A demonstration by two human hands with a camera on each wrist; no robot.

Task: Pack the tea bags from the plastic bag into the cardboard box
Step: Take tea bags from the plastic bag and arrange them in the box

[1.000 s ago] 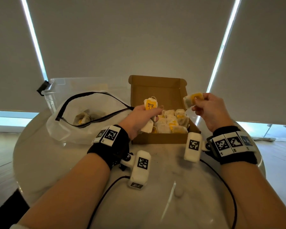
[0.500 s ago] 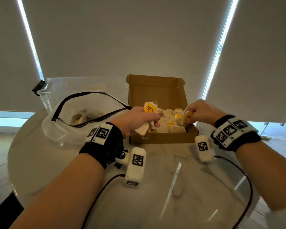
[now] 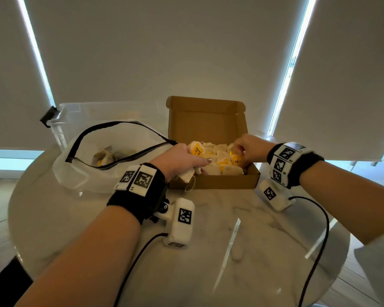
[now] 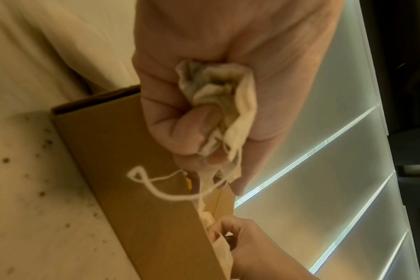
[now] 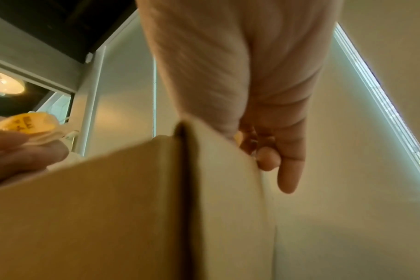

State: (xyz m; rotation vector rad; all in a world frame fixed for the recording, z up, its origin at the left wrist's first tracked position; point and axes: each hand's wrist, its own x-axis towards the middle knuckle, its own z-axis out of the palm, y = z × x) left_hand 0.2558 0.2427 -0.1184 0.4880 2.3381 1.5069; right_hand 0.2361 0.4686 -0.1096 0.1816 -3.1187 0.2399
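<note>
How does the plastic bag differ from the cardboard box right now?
The plastic bag is soft, translucent and slumped, with a black strip round its mouth; the cardboard box is stiff, brown and opaque, its lid standing upright. The bag holds only a few tea bags; the box is nearly full. The box has both hands at it; the bag has none. Both lie open on the table.

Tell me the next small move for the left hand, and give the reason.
Probably lower the left hand into the cardboard box and let go. It grips a bunch of tea bags right at the box's near left corner, with a string dangling outside the front wall. The right hand is already down among the packed bags at the right side.
</note>
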